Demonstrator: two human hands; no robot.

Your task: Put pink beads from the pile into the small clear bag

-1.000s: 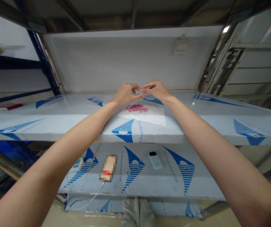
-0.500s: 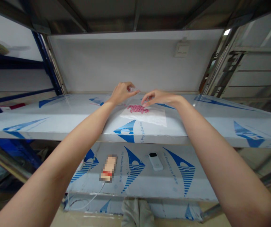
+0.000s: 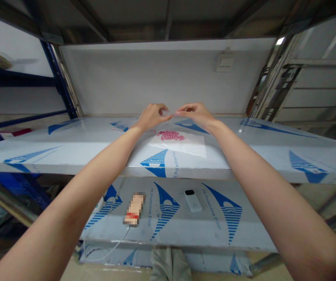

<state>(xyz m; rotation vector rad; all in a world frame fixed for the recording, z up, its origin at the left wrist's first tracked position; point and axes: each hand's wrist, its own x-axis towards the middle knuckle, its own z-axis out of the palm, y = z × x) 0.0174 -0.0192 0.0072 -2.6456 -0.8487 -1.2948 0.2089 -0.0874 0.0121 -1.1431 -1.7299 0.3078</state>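
Well, a small clear bag [image 3: 165, 113] pinched above pink pills [image 3: 169, 135]

Both arms reach forward over a metal shelf [image 3: 68, 156] covered in clear protective film [image 3: 273, 156] printed with blue shapes. The left hand [image 3: 152, 117] and the right hand [image 3: 196, 115] come nearly together at the back of the shelf, with only a narrow gap between the palms. The left thumb and fingers are closed in a pinch on the small clear bag, which is held up in the air above the shelf. The right fingertips [image 3: 177, 112] reach across to its edge, but it is too small and see-through to tell whether they grip it or only sit just beside it. Nothing can be made out inside the bag.

Just below the hands and a little forward, the pink pills lie in a loose, flat heap on a white sheet [image 3: 179, 146]. Neither hand touches them. On the lower shelf [image 3: 168, 230] are a white remote-like gadget [image 3: 193, 201] and a blurred object with a red band [image 3: 134, 208], with a white cable [image 3: 109, 251] trailing down from it. A light switch [image 3: 224, 62] sits on the pale back wall [image 3: 156, 78].
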